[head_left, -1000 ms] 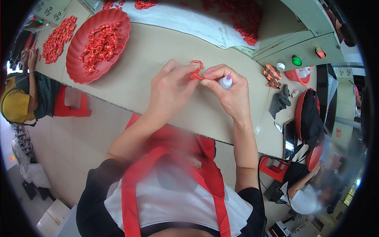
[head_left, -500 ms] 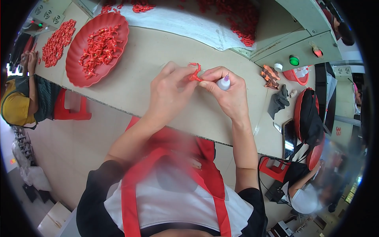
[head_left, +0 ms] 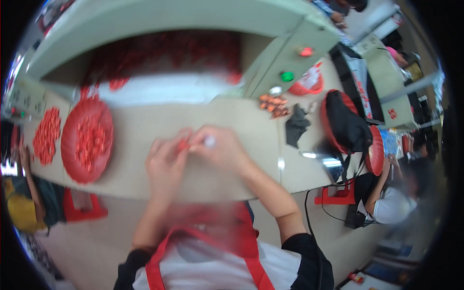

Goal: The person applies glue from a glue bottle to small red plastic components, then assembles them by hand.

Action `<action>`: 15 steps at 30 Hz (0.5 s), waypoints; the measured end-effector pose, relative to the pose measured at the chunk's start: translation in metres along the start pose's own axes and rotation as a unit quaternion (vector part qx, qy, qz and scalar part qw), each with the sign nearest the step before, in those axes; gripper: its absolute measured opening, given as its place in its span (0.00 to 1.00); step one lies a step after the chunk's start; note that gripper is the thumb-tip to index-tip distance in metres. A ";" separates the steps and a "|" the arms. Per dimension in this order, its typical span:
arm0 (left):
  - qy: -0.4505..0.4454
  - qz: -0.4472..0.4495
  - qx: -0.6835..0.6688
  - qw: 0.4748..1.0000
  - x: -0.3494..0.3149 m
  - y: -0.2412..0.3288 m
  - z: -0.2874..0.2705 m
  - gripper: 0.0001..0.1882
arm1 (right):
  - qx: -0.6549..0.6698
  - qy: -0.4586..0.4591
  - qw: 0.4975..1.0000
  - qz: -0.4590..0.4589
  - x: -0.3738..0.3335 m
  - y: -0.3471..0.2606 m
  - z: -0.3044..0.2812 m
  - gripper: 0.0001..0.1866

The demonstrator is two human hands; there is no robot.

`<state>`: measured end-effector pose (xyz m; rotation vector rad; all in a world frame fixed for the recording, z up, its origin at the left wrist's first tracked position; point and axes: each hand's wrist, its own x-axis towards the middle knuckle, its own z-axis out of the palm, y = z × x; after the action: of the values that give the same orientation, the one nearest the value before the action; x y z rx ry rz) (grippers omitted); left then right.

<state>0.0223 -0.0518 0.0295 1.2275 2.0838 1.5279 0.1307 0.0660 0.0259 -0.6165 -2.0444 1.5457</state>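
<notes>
My left hand point(head_left: 166, 162) is closed on a small glossy red plastic piece point(head_left: 183, 143) above the table. Meeting it from the other side, my right hand point(head_left: 223, 147) has its thumb and fingertips at the same piece. A small white squeeze bottle point(head_left: 209, 141) is tucked in the right hand's fingers; its thin tip is lost in motion blur. The piece's exact shape is also smeared. To the left stands a red scalloped plate point(head_left: 68, 152) heaped with red pieces point(head_left: 92, 140), apart from both hands.
Loose red pieces point(head_left: 47, 135) lie beyond the plate. A pale green cabinet point(head_left: 159, 19) with more pieces inside stands at the back. At right are orange-brown scraps point(head_left: 274, 105), a dark cloth point(head_left: 296, 126), a red basket point(head_left: 309, 86) and a black bag point(head_left: 344, 121). Co-workers sit on both sides.
The view has swung upward, bringing more of the cabinet into sight and blurring the picture. Both hands still hold the red piece together, and the bottle remains in the right hand.
</notes>
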 end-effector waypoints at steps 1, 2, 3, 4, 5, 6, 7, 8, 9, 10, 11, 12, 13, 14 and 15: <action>-0.010 -0.001 0.031 0.999 0.002 0.000 0.005 0.14 | 0.000 0.007 1.000 -0.020 0.000 0.002 -0.005 0.06; -0.014 -0.003 0.067 0.998 0.002 0.000 0.007 0.14 | 0.003 0.004 1.000 -0.014 -0.002 0.003 -0.008 0.06; -0.018 0.023 0.052 0.998 0.004 -0.001 0.009 0.14 | 0.007 0.003 1.000 -0.008 -0.003 0.003 -0.011 0.06; -0.026 0.048 0.036 0.998 0.005 -0.002 0.012 0.14 | 0.005 0.013 1.000 -0.005 -0.005 0.004 -0.014 0.07; -0.027 0.076 0.037 0.996 0.005 -0.003 0.010 0.14 | 0.010 0.016 1.000 -0.003 -0.006 0.001 -0.011 0.07; -0.020 0.055 0.025 0.998 0.005 -0.005 0.010 0.14 | 0.005 0.034 0.999 -0.021 -0.006 -0.001 -0.011 0.07; -0.017 0.032 0.012 0.999 0.008 -0.007 0.012 0.13 | -0.015 0.033 0.999 -0.010 -0.006 0.000 -0.012 0.08; -0.023 0.051 0.010 0.998 0.013 -0.007 0.014 0.13 | -0.035 0.032 0.999 0.003 -0.006 -0.001 -0.014 0.08; -0.025 0.056 -0.003 0.998 0.018 -0.007 0.016 0.13 | -0.038 0.047 0.998 -0.007 -0.004 0.000 -0.017 0.08; -0.027 0.058 -0.017 0.998 0.023 -0.004 0.019 0.13 | -0.023 0.057 0.998 -0.004 -0.004 0.000 -0.021 0.08; -0.031 0.069 -0.018 0.997 0.028 -0.001 0.023 0.13 | -0.007 0.065 0.998 0.001 -0.003 -0.001 -0.025 0.09; -0.035 0.067 -0.029 0.997 0.032 0.001 0.027 0.13 | -0.009 0.073 0.997 -0.004 -0.002 -0.001 -0.030 0.09; -0.041 0.066 -0.040 0.996 0.038 0.002 0.030 0.12 | -0.017 0.084 0.996 -0.003 -0.001 -0.002 -0.035 0.08; -0.045 0.073 -0.041 0.996 0.041 0.000 0.034 0.12 | -0.024 0.093 0.995 0.000 0.001 -0.003 -0.040 0.08; -0.049 0.086 -0.040 0.994 0.042 -0.007 0.037 0.12 | -0.025 0.099 0.995 -0.002 0.002 -0.002 -0.041 0.08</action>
<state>0.0179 0.0038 0.0194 1.4526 1.8799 1.5720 0.1555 0.0971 0.0373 -0.7522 -1.9375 1.3767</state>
